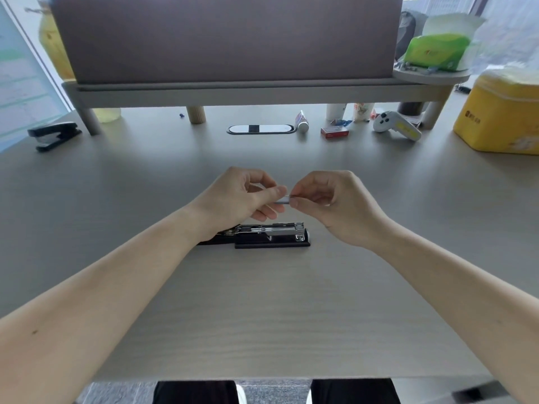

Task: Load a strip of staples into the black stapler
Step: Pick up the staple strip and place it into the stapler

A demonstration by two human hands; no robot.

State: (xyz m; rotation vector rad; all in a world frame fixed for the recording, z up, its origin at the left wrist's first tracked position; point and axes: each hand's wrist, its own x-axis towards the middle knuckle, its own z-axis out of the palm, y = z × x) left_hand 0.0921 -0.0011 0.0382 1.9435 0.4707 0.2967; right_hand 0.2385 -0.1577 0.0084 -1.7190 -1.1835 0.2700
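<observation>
The black stapler [272, 236] lies on the desk in the middle, its top swung open to the left so the shiny metal staple channel faces up. Just above and beyond it, my left hand [243, 198] and my right hand [335, 204] meet. Both pinch a short silver strip of staples [283, 200] between thumb and fingertips, one hand at each end. The strip hangs level a little above the stapler, not touching it. My left wrist hides the stapler's flipped-back top.
A second black stapler [54, 135] sits far left. A red staple box [334, 132], a small tube [302, 121], paper cups [363, 111] and a white controller [396, 126] lie at the back right. A yellow container [500, 112] stands far right. A shelf riser [233, 91] spans the back.
</observation>
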